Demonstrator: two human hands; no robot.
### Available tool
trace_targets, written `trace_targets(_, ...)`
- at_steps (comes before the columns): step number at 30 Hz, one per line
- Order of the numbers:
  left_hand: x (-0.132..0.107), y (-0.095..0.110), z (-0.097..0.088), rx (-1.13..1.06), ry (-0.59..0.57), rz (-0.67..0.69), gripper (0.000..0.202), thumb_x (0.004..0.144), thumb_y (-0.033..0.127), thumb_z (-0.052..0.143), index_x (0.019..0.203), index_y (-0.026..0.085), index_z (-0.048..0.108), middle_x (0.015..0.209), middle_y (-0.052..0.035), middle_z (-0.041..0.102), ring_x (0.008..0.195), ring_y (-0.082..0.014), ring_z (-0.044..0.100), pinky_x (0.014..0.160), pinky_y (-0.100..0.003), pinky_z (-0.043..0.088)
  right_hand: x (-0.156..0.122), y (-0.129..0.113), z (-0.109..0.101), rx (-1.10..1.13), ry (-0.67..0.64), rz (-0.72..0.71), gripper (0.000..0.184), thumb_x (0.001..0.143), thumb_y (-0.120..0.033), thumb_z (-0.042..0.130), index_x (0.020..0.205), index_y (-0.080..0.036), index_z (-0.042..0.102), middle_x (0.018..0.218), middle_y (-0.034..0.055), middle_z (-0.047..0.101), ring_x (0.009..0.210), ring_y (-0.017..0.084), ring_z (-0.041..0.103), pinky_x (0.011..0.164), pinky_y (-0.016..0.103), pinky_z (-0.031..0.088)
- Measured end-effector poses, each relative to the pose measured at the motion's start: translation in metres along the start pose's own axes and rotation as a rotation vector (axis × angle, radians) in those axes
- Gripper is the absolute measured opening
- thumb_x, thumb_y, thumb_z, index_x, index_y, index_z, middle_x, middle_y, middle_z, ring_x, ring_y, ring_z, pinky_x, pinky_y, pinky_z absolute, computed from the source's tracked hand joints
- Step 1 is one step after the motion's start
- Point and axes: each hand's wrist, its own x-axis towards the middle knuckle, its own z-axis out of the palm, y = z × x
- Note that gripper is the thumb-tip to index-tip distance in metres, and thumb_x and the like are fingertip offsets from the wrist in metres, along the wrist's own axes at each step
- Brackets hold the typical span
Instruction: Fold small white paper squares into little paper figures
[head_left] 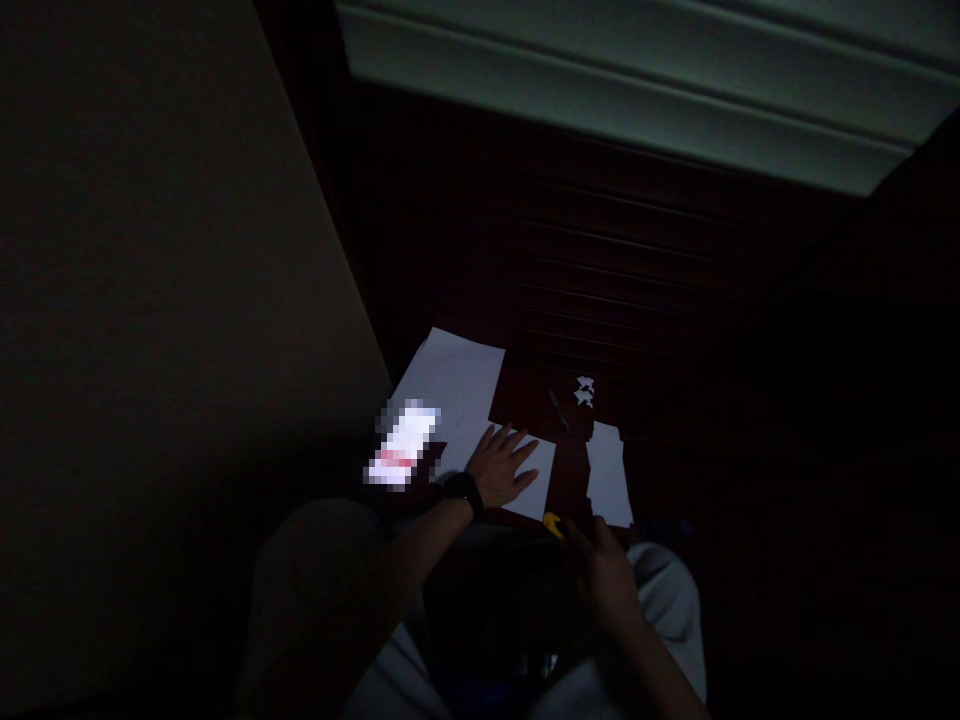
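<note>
My left hand (501, 472) lies flat with its fingers spread on a white sheet of paper (536, 480), pressing it against the dark tabletop. A dark watch is on that wrist. Near the front edge of the sheet, my right hand (604, 575) is closed around a small yellow tool (553, 525); the dim light hides what kind it is. Just beyond the right hand lies a stack of narrow white paper pieces (609, 475) with uneven edges.
More white sheets (457, 370) lie at the back left, beside a bright, pixelated screen (405, 445). A thin pen-like object (559, 410) and small paper scraps (585, 391) rest behind the sheet. A pale wall (187, 300) borders the left side.
</note>
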Motion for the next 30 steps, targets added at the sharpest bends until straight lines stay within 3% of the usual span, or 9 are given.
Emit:
trace_targets(13, 0.0, 0.0, -0.001, -0.012, 0.006, -0.002, 0.052, 0.084, 0.052, 0.038, 0.131, 0.03, 0.041, 0.138, -0.0029, 0.04, 0.131, -0.0286, 0.024, 0.107, -0.051, 0.012, -0.014, 0.0, 0.002, 0.08, -0.002, -0.016, 0.052, 0.081, -0.012, 0.045, 0.13, -0.028, 0.042, 0.122, 0.009, 0.045, 0.105, 0.022, 0.051, 0.086, 0.032, 0.043)
trace_targets(30, 0.0, 0.001, 0.001, -0.009, -0.002, -0.012, 0.052, 0.084, 0.052, 0.037, 0.132, 0.03, 0.04, 0.138, -0.0021, 0.039, 0.132, -0.028, 0.023, 0.108, -0.05, 0.011, -0.014, -0.011, 0.007, 0.027, -0.016, 0.026, 0.065, 0.07, -0.004, 0.047, 0.13, -0.028, 0.042, 0.119, 0.0082, 0.048, 0.105, 0.024, 0.049, 0.09, 0.034, 0.04)
